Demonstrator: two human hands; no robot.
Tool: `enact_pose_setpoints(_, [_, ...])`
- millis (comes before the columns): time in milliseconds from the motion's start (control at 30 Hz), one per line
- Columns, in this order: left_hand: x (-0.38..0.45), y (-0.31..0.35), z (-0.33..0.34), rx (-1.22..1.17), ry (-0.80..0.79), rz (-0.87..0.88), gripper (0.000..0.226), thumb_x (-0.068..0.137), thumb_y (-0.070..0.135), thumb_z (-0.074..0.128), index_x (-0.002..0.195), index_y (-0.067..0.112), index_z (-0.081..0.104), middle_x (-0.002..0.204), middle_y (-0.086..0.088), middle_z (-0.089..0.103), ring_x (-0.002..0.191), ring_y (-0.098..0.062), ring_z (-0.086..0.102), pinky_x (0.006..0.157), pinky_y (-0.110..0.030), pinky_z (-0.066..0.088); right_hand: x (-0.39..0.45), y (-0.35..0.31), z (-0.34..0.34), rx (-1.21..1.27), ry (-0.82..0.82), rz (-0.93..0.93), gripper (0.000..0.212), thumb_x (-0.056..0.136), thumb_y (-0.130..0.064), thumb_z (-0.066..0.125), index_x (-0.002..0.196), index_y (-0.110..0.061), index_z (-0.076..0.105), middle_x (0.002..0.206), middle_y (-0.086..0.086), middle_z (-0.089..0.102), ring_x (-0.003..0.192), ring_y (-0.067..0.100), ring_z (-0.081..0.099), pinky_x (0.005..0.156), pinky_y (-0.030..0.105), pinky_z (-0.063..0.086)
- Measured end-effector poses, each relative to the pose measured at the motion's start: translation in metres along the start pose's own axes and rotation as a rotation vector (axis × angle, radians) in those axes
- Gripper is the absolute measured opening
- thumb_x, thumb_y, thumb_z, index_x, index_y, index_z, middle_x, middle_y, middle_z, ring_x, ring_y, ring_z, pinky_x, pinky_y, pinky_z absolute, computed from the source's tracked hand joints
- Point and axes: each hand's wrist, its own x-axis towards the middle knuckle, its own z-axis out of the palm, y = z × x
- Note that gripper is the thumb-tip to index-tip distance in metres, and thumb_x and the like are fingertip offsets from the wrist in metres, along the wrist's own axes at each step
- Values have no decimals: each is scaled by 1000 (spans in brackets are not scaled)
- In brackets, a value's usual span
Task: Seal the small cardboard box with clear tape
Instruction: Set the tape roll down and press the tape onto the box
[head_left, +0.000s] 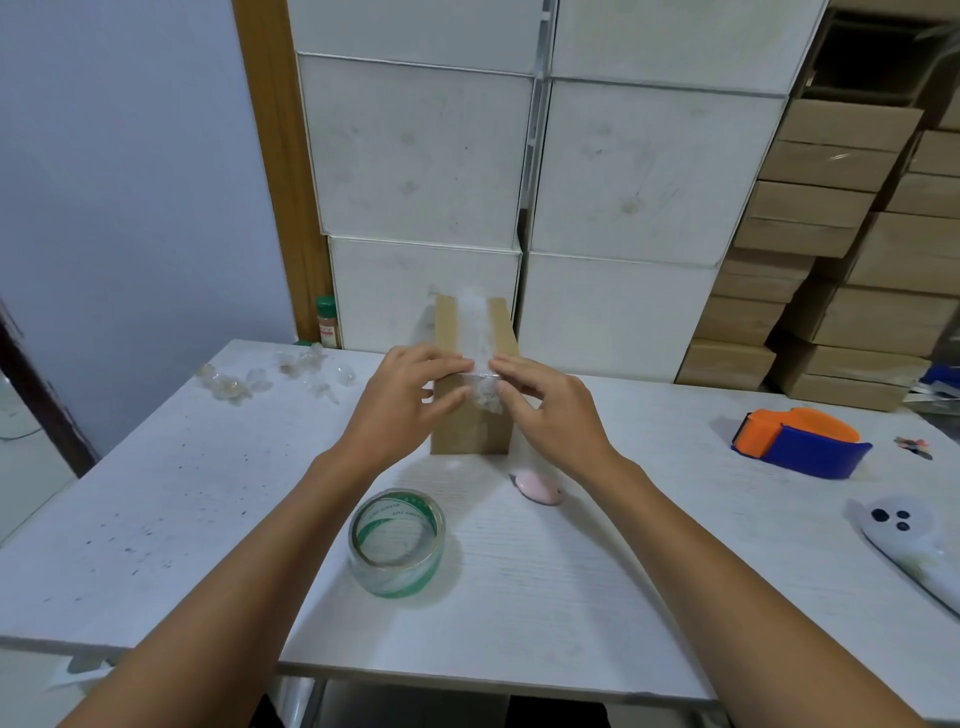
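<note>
A small brown cardboard box (470, 431) stands on the white table (597, 571), its long side running away from me. A strip of clear tape (479, 327) runs along the middle of its top and folds, crinkled, over the near edge. My left hand (410, 397) rests on the box's near left corner, fingers flat on the tape end. My right hand (545, 402) touches the near right corner, fingertips at the crumpled tape. A roll of clear tape with a green core (397, 540) lies flat in front of the box.
A pink cutter (537, 486) lies right of the roll. An orange and blue tape dispenser (802, 441) and a white controller (904, 545) sit at the right. Crumpled tape scraps (275, 376) litter the far left. White boxes (519, 182) and stacked brown cartons (841, 260) stand behind.
</note>
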Motion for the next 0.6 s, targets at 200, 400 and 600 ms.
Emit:
enact_pose_setpoints(200, [2, 0, 0, -35, 17, -9, 27, 101, 22, 73, 127, 23, 80, 123, 9, 72, 114, -17, 57, 80, -4, 49, -2, -5, 6, -19, 73, 14, 27, 100, -20, 72, 126, -23, 79, 136, -5, 75, 128, 6, 68, 107, 39, 56])
enact_pose_setpoints(400, [2, 1, -5, -164, -28, -86, 35, 102, 22, 72, 137, 24, 72, 134, 7, 69, 126, -12, 58, 96, -20, 59, -7, -17, 6, -101, 58, 20, 29, 103, -22, 68, 131, -23, 75, 140, -6, 72, 128, 11, 67, 105, 42, 56])
enact_pose_setpoints(600, [-28, -17, -49, -401, -192, -411, 54, 105, 1, 52, 150, 31, 54, 136, 13, 70, 124, 6, 62, 96, -18, 51, -16, -35, 4, -264, 121, -49, 38, 108, -23, 57, 146, -19, 62, 152, -3, 60, 144, 17, 49, 113, 32, 43])
